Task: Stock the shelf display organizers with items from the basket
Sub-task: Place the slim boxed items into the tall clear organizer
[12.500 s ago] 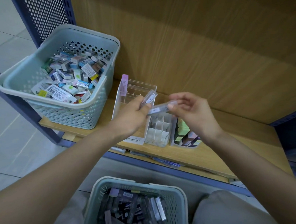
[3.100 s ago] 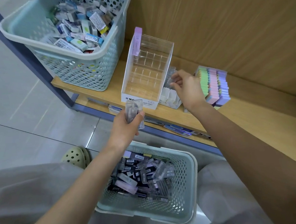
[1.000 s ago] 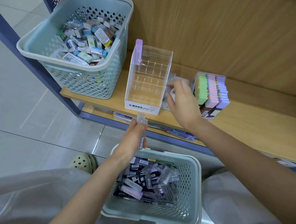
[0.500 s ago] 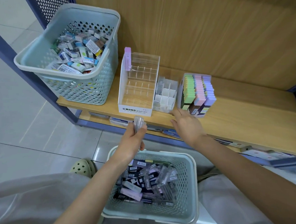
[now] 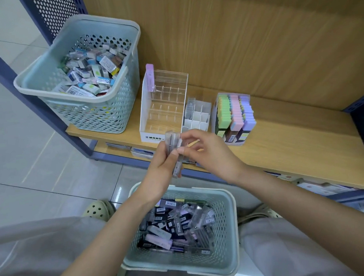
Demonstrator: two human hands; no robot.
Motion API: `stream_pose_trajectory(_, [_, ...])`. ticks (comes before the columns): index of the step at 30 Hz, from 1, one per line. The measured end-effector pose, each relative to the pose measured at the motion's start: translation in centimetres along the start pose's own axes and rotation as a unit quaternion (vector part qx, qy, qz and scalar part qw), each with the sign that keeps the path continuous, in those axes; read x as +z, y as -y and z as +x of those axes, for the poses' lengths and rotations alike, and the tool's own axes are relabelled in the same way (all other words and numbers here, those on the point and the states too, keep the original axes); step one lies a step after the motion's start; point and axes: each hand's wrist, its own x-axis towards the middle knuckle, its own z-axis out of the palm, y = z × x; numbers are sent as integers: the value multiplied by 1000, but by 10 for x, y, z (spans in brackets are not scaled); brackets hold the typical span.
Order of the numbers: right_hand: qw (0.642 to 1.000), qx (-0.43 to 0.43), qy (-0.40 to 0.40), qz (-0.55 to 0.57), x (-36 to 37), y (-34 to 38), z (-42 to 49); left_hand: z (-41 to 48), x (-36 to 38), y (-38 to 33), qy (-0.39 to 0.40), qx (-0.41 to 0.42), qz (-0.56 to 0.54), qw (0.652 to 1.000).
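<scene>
My left hand [image 5: 160, 162] grips a small bundle of clear lead cases [image 5: 173, 142] upright in front of the shelf edge. My right hand [image 5: 209, 153] pinches one case of that bundle at its top. Below my hands a pale green basket [image 5: 229, 220] on my lap holds several more cases. On the shelf stand a clear tiered MONO organizer [image 5: 164, 109], which looks bare, and a white gridded organizer [image 5: 198, 116] with a few clear cases in its back cells.
A second pale green basket [image 5: 35, 81] full of boxed erasers sits at the shelf's left end. A display of green, pink and purple items [image 5: 235, 117] stands right of the gridded organizer. The wooden shelf [image 5: 305, 143] stretches to the right.
My right hand came back from the shelf edge to the bundle and now pinches one case. My left hand rose a little with the bundle.
</scene>
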Motion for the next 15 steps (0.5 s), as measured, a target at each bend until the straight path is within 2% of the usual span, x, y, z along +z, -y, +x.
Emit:
stream_pose_trajectory(2, [999, 14, -3, 42, -4, 2, 1, 0, 0, 1, 5, 24, 4, 1000])
stream_pose_trajectory(5, [998, 7, -24, 55, -13, 2, 6, 2, -2, 2, -30, 40, 0, 999])
stream_pose_trajectory(7, [996, -8, -69, 51, -22, 0, 13, 5, -6, 3, -53, 26, -22, 998])
stream_pose_trajectory(11, [979, -56, -193, -36, -43, -13, 39, 8, -16, 7, -75, 8, -25, 997])
stream_pose_trajectory(15, [971, -50, -177, -151, -40, -37, 74, 12, -20, 12, -73, -7, -26, 997])
